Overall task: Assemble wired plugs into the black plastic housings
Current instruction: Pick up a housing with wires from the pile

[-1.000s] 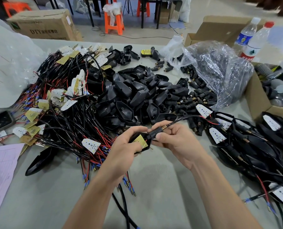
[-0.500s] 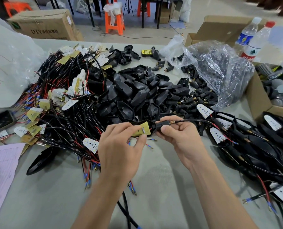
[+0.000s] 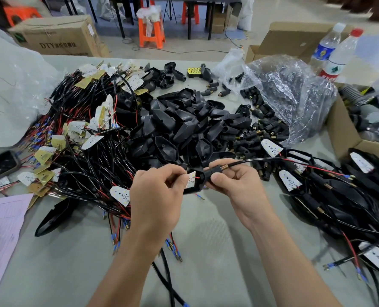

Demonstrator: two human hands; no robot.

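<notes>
Nearest, over the bare grey surface, the left hand is working with its grip closed to a fingertip pinch on the small board, which is now showing its white dotted face rather than the yellow back it was showing a moment ago. It is lying tilted in the mouth of the black housing, with a red lead trailing off its right edge. That suggests the board is being turned the right way up and is going into its seat, so this unit is looking close to done. Just right of it, the right hand is wrapping its grip round the housing's neck, thumb on top, where the plug with its brass spring collar is sticking out. The wire is running away to the right. Both hands are also sitting a little farther from the body than they were a second ago. Farther off, the heap of empty housings is lying in the middle, the tangle of wired boards on the left and the clear plastic bag far right
</notes>
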